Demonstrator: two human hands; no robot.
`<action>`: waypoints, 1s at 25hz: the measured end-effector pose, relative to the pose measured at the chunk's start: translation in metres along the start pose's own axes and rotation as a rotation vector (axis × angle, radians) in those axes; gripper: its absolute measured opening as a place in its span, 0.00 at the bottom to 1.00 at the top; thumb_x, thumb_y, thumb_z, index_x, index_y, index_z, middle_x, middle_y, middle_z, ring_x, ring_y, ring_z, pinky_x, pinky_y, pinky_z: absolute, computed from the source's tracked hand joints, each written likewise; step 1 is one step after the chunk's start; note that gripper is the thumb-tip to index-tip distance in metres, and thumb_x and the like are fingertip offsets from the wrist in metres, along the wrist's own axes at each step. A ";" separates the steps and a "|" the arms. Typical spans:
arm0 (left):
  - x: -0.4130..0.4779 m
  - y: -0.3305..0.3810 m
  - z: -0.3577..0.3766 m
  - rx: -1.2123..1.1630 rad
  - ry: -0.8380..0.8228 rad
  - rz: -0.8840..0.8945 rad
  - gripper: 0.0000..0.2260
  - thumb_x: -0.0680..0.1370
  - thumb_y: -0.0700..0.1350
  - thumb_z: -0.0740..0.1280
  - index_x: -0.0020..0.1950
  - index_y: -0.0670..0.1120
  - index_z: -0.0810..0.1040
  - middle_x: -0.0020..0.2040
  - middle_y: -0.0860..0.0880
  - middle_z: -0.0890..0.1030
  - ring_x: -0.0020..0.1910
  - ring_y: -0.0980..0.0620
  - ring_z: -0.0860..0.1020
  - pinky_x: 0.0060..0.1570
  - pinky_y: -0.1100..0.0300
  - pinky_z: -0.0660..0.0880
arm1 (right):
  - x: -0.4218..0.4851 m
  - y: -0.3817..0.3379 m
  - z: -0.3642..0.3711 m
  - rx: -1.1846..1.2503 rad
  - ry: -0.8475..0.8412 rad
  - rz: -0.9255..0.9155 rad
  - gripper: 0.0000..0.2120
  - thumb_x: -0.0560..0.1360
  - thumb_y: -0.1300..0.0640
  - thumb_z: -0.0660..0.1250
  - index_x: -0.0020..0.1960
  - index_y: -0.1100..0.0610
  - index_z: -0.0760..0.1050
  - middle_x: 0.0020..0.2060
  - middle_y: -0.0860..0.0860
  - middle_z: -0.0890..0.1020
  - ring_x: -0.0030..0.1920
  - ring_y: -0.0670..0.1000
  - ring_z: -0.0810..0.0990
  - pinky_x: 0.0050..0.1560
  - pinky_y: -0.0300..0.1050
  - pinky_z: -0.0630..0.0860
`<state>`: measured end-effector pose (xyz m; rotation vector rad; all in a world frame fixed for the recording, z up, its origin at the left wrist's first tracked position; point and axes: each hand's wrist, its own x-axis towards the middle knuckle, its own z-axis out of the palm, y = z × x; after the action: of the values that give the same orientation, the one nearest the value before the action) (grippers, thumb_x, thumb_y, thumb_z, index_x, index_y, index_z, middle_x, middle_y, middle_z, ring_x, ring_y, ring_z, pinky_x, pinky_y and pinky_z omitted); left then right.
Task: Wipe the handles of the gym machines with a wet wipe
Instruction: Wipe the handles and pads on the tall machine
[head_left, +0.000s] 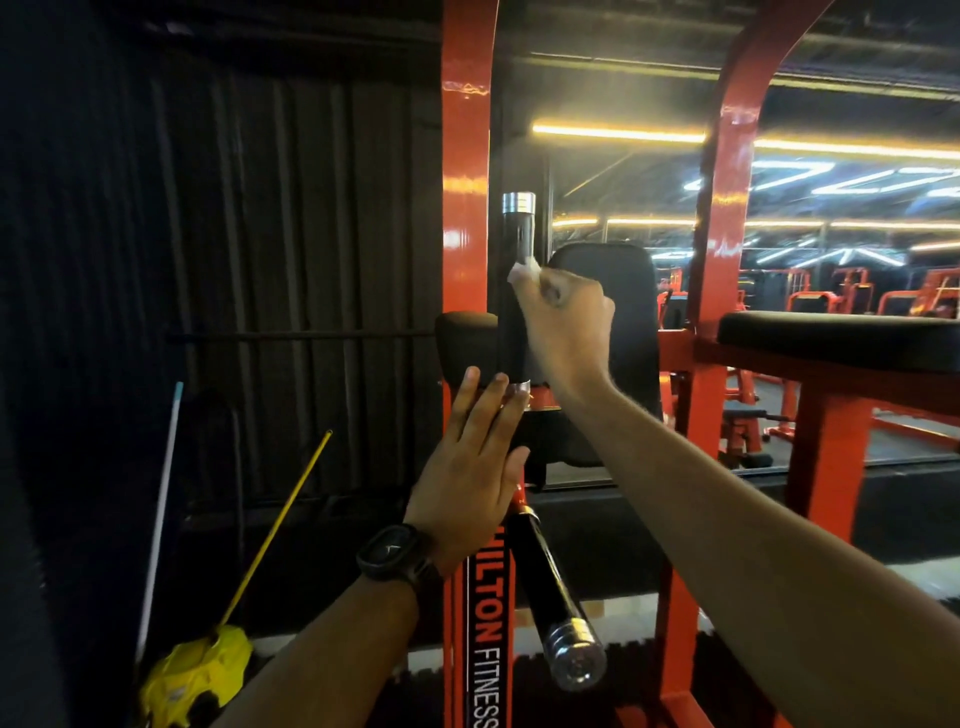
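While the wet wipe (523, 270) is pinched by the right hand's (569, 325) curled fingers against the upright black handle (517, 231), the left hand (470, 467) is held flat, fingers together, below it; an orange frame (465, 130) and a dark ribbed wall (260, 208) are seen behind.

There's just one camera, worn on the person's head. It faces forward and a little downward, wide-angled, close up to the orange machine frame (465, 156), dark wall (260, 234) at left.
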<state>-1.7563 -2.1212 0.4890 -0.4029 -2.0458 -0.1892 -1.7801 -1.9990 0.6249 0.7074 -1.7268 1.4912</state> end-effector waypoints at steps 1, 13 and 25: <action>0.001 0.000 0.000 -0.003 -0.003 -0.001 0.26 0.83 0.53 0.51 0.80 0.53 0.46 0.81 0.53 0.49 0.81 0.51 0.41 0.73 0.46 0.56 | 0.012 -0.005 0.001 0.024 0.058 0.005 0.17 0.81 0.53 0.64 0.34 0.56 0.75 0.27 0.47 0.73 0.24 0.40 0.66 0.27 0.33 0.65; 0.000 0.002 -0.001 -0.001 -0.007 -0.019 0.27 0.83 0.54 0.51 0.80 0.53 0.45 0.80 0.57 0.44 0.80 0.55 0.37 0.74 0.44 0.58 | 0.010 0.020 -0.008 -0.340 -0.065 -0.467 0.13 0.81 0.64 0.62 0.65 0.60 0.76 0.57 0.50 0.82 0.47 0.32 0.79 0.52 0.29 0.76; 0.000 -0.001 0.005 -0.016 0.047 0.040 0.29 0.83 0.53 0.53 0.80 0.49 0.43 0.81 0.53 0.41 0.81 0.50 0.40 0.75 0.47 0.56 | 0.047 0.029 -0.050 -1.032 -0.500 -1.568 0.21 0.75 0.70 0.57 0.65 0.66 0.77 0.65 0.62 0.78 0.67 0.60 0.76 0.68 0.49 0.64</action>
<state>-1.7608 -2.1208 0.4862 -0.4448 -1.9893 -0.1889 -1.8216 -1.9419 0.6490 1.3258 -1.2396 -0.6351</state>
